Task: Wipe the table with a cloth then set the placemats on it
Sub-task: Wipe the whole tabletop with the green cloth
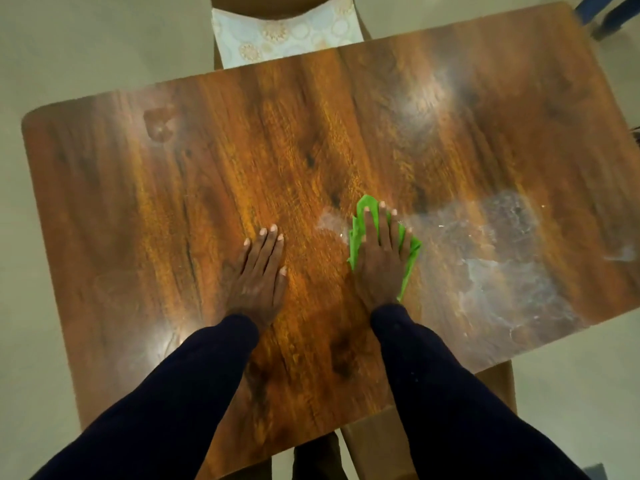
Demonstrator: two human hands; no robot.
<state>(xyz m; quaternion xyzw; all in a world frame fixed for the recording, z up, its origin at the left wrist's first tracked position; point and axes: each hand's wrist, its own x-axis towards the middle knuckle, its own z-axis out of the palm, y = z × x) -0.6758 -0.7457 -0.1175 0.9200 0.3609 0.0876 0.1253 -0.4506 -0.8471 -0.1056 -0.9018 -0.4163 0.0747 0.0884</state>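
Observation:
A brown wooden table (242,140) fills the view. My right hand (377,254) lies flat with straight fingers on a bright green cloth (360,223), pressing it onto the tabletop just right of centre. Most of the cloth is hidden under the hand. My left hand (259,268) rests flat on the bare wood to the left, fingers straight, holding nothing. A whitish wet smear (498,258) spreads over the wood to the right of the cloth. No placemats are in view.
A chair with a pale patterned seat (287,32) stands tucked at the table's far side. Another chair's wooden frame (374,441) shows at the near edge. Beige floor surrounds the table. Dark blue legs of some furniture (609,12) stand at the top right.

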